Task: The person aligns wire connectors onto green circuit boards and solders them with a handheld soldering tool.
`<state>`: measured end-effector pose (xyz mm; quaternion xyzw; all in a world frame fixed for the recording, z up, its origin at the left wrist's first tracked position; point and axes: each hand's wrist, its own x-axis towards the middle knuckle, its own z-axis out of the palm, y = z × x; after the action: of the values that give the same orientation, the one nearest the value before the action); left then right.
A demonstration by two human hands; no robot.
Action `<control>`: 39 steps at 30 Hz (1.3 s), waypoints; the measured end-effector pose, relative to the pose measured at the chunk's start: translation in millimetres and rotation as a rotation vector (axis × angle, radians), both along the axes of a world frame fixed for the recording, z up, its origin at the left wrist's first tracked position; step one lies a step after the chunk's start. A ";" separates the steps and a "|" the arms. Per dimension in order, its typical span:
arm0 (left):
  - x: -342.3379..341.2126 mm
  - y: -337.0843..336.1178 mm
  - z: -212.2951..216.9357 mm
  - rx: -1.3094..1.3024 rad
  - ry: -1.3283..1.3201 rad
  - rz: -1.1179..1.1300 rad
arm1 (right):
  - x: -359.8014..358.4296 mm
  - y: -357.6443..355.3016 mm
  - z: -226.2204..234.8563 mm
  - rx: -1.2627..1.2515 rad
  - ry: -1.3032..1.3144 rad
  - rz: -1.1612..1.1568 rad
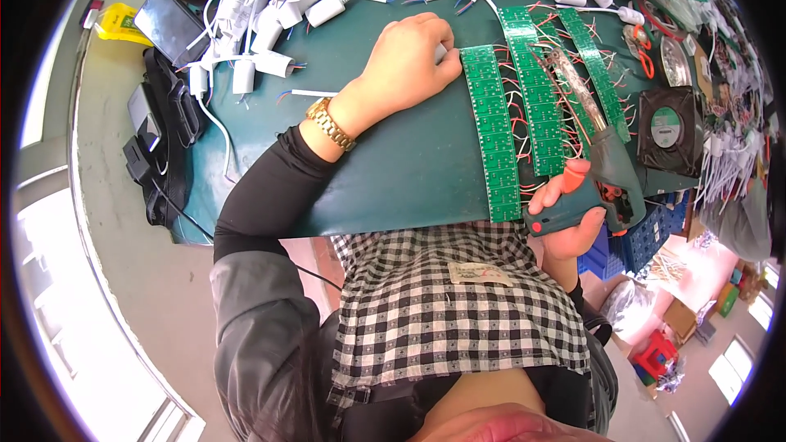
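Note:
My right hand [569, 213] grips the handle of a dark soldering gun [614, 168] with a red trigger, near the table's front edge. Its metal barrel points away from me, over the strips of green circuit boards. My left hand [413, 57], with a gold watch at the wrist, is curled closed just left of the nearest circuit board strip [491, 135]. A small pale piece of something shows between thumb and fingers; the rest is hidden. A white cable [311, 93] runs toward the left wrist; I cannot tell whether it joins what I hold.
Many white cylindrical housings with cables [327, 10] are heaped at the back. More board strips [532, 98] with red and white wires lie right of the nearest one. A black fan [670, 131] and orange-handled scissors [645, 61] are at right, a phone [170, 26] at far left.

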<state>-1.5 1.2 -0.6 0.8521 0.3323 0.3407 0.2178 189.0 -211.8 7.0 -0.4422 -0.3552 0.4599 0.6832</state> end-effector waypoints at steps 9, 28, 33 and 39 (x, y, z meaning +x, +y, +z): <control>-1.8 3.8 1.7 -0.002 0.018 -0.006 | 21.8 -3.3 -0.5 0.111 0.065 -0.005; 60.4 67.3 44.0 0.115 0.545 0.179 | 45.5 5.2 -9.7 0.232 0.316 -0.073; 42.7 61.2 64.5 0.206 0.244 0.221 | 40.2 -0.1 -13.8 0.253 0.277 -0.093; -61.8 54.1 104.7 -0.063 -0.358 0.312 | 46.2 -3.0 -18.4 0.211 0.234 -0.003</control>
<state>-63.4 55.3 104.0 0.7092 0.4263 0.5056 0.2444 235.2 -214.7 -11.4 -0.3118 -0.3189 0.4674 0.7633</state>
